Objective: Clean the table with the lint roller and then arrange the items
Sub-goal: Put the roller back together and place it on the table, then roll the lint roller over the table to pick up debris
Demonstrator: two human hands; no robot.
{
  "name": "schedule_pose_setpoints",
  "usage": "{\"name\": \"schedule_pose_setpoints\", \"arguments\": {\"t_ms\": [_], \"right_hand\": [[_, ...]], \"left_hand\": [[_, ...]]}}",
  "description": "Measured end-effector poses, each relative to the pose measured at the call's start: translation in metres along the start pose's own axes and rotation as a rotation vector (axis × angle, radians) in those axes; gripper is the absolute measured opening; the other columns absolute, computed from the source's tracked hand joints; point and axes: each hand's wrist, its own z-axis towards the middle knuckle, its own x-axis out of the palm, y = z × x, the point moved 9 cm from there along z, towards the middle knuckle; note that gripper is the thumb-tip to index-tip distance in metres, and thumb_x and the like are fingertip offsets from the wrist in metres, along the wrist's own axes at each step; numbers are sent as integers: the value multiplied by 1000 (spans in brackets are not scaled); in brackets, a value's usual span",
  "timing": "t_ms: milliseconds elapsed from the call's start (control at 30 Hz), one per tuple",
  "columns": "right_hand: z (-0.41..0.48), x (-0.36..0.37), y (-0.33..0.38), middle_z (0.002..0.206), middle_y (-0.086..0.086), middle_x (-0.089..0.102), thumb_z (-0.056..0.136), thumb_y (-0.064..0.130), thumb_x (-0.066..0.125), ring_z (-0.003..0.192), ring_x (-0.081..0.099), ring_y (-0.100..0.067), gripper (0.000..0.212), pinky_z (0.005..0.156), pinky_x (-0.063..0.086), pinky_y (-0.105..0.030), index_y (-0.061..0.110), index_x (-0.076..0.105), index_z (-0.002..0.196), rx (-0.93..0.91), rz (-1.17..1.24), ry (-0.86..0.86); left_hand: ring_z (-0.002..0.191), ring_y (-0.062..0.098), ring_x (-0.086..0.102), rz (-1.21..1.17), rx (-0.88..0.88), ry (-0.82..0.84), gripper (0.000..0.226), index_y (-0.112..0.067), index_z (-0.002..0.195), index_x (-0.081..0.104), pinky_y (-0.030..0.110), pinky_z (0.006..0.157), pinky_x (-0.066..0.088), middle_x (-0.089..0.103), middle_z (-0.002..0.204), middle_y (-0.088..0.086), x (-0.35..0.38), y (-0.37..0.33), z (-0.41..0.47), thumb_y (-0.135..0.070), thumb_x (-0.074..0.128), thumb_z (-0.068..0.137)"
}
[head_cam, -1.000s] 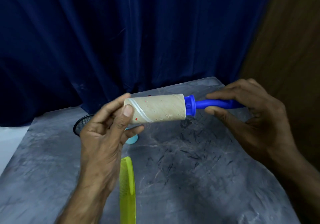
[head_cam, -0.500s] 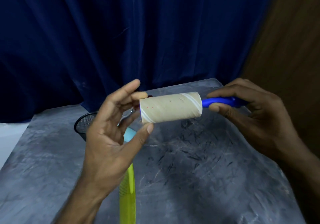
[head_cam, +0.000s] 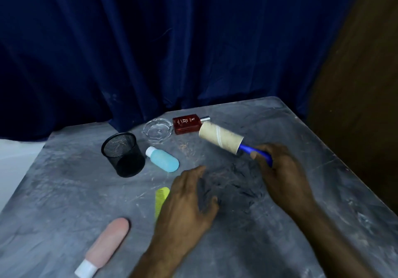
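On the grey tabletop (head_cam: 64, 191), from the centre: black mesh cup (head_cam: 122, 154) upright at 10 o'clock, blue bottle (head_cam: 164, 159) lying just beside it, clear glass dish (head_cam: 158, 129) and red perfume bottle (head_cam: 187, 124) at 12, yellow comb (head_cam: 161, 199) and pink tube (head_cam: 105, 246) at 7. Right hand (head_cam: 282, 174), at 2 o'clock, is closed around the blue handle of the lint roller (head_cam: 220, 137), its beige roll angled toward the perfume bottle. Left hand (head_cam: 187, 209) is spread, fingers apart, holding nothing, partly covering the comb.
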Motion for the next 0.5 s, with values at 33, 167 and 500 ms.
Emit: {"name": "schedule_pose_setpoints", "arguments": {"t_ms": [33,167,500], "right_hand": [[-3,9,-2,104,-7,64,100,27,60,94,61,-25,22,82,48,-35,15,71,116,20,-34,-6],[-8,40,3,117,-15,63,102,24,58,104,62,-35,28,92,49,-41,7,68,121,83,-147,13],[-29,80,12,127,-2,61,105,50,35,98,71,-25,41,75,51,-33,22,48,133,57,-499,231]], "left_hand": [[145,9,39,69,-22,59,74,-26,161,37,15,118,28,46,157,-9,14,4,0,-48,64,95],[166,22,4,327,-125,245,94,-13,171,3,32,135,5,4,180,5,56,20,-4,-65,40,101],[167,28,-11,354,-206,274,93,-9,169,-11,39,134,-8,-13,180,14,75,25,-6,-66,25,105]]}}
